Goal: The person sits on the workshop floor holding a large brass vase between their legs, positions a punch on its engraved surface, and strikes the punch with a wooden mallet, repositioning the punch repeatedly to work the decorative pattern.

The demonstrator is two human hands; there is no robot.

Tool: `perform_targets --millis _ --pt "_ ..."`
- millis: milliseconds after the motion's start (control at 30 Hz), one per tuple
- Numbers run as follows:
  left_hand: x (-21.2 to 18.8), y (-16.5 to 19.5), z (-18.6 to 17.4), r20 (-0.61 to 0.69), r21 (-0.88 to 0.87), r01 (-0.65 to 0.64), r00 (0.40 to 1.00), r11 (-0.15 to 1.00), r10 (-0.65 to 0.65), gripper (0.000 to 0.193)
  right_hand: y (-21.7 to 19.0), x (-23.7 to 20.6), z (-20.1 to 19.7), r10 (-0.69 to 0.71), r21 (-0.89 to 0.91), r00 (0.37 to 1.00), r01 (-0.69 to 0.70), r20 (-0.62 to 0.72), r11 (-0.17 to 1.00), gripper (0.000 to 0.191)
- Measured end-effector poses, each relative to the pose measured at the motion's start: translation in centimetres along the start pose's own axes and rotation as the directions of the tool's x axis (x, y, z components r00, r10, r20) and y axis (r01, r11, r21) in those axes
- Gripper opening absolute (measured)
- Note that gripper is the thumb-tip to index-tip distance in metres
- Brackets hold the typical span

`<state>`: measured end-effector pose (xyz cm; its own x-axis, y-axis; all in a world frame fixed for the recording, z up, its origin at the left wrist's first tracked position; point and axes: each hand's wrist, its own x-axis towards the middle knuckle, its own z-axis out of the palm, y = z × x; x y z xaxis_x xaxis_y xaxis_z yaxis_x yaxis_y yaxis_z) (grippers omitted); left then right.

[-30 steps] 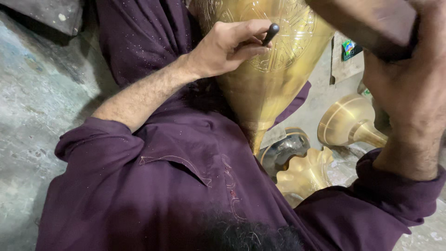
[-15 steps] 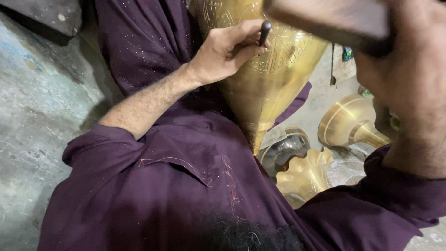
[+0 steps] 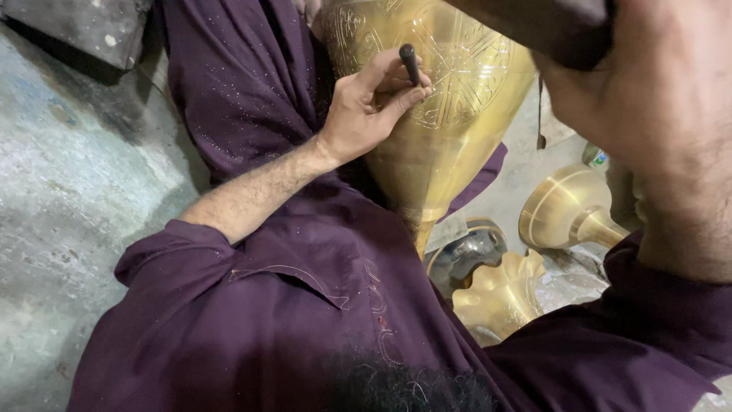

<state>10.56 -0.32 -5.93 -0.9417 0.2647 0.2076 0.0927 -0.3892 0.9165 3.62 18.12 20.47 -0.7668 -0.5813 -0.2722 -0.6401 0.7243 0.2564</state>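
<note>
Nearest the camera, a dark purple tunic (image 3: 252, 305) fills the lower frame, its cloth matte, creased and dusted with fine pale specks, with thin stitched lines curving across it. The right hand (image 3: 671, 114) looms close at the upper right, blurred, its fingers closed round a dark blocky mallet (image 3: 549, 23) of which only the underside shows. Its purple cuff (image 3: 663, 320) hangs below.

Further off, the bare left forearm runs up from a rolled sleeve to the left hand (image 3: 366, 111). This hand pinches a short dark punch (image 3: 410, 62), a slim round rod, between thumb and fingers, its lower end hidden behind the fingertips and set against the vase (image 3: 450, 130).

The vase is brass, smooth and shiny, a broad cone tapering down to a narrow neck near the lap. Fine engraved lines and a round medallion pattern cover its upper wall beside the punch. It leans against the tunic, in the middle of the frame.

Beyond, on the rough grey concrete floor (image 3: 69, 198), lie a scalloped brass piece (image 3: 499, 294), a dark shiny ring (image 3: 469, 252) and a trumpet-shaped brass base (image 3: 568, 210). A small green and blue label (image 3: 597, 158) peeks out behind the right hand, partly hidden.
</note>
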Motion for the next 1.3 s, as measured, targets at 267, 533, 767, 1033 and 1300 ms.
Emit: perform_targets --millis 267,533,767,1033,1300 --pt "-1.0 -0.1 0.9 -0.084 -0.064 0.031 0.996 0.997 -0.037 0.039 -1.0 1.7 -0.3 -0.051 -0.062 0.993 0.045 -0.107 0.997 0.04" --pt "-0.9 0.0 1.2 -0.1 -0.065 0.04 0.994 0.997 -0.046 0.033 1.1 1.2 2.0 -0.065 0.012 0.996 0.066 -0.065 0.998 0.026" --pt "-0.6 0.4 0.7 -0.026 0.063 0.032 0.999 0.997 -0.031 0.032 1.7 0.1 2.5 -0.009 0.091 1.0 0.011 -0.023 0.996 0.031" --pt "0.1 0.2 0.2 0.094 0.135 -0.069 0.994 0.988 0.057 0.032 1.5 -1.4 3.2 0.024 0.103 0.999 -0.02 -0.041 0.994 0.028" --pt "0.9 0.5 -0.5 0.178 -0.008 -0.01 0.984 1.0 0.011 0.045 1.7 -2.4 3.9 0.057 0.113 0.997 -0.049 -0.061 0.992 0.026"
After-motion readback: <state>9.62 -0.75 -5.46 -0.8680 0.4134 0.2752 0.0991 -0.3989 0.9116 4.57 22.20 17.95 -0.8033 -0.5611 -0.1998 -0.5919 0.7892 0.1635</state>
